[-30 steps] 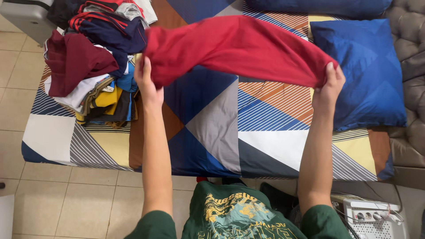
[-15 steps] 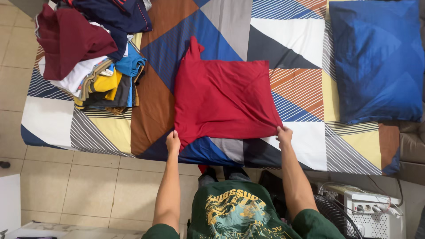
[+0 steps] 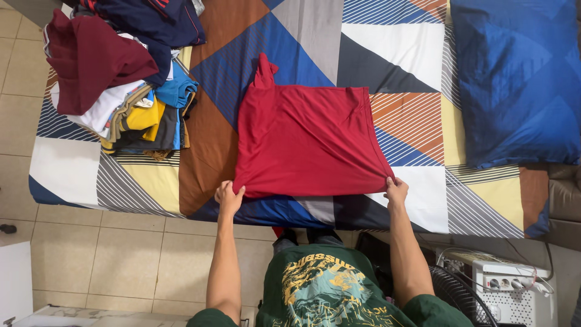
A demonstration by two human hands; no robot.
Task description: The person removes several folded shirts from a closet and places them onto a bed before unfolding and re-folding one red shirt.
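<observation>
Spread flat on the bed (image 3: 181,175) with its geometric patchwork cover of blue, brown, grey, white and yellow: a dark red soft cotton garment (image 3: 305,142), lying near the cover's middle, one narrow part sticking up at its far left corner. Pinched at the near left corner of the red garment by the left hand (image 3: 229,198), fingers closed on the fabric edge. Pinched likewise at the near right corner by the right hand (image 3: 396,190), fingers closed on the cloth, the hem drawn taut between the two grips. Both bare forearms reaching up from below toward the garment's near edge, above a green printed shirt (image 3: 330,293).

Left of the red garment, well apart: a loose heap of mixed clothes (image 3: 130,103), topped by a maroon piece and a navy piece, with white, yellow, blue and dark folds beneath. Right of the red garment, apart from it: a large blue pillow (image 3: 517,82) with a faint angular pattern, lying at the bed's right end. Below and to the right of the garment, on the tiled floor beside the bed: a white power strip (image 3: 511,287) with cords, and part of a dark wire fan grille (image 3: 460,297) just beside it.
</observation>
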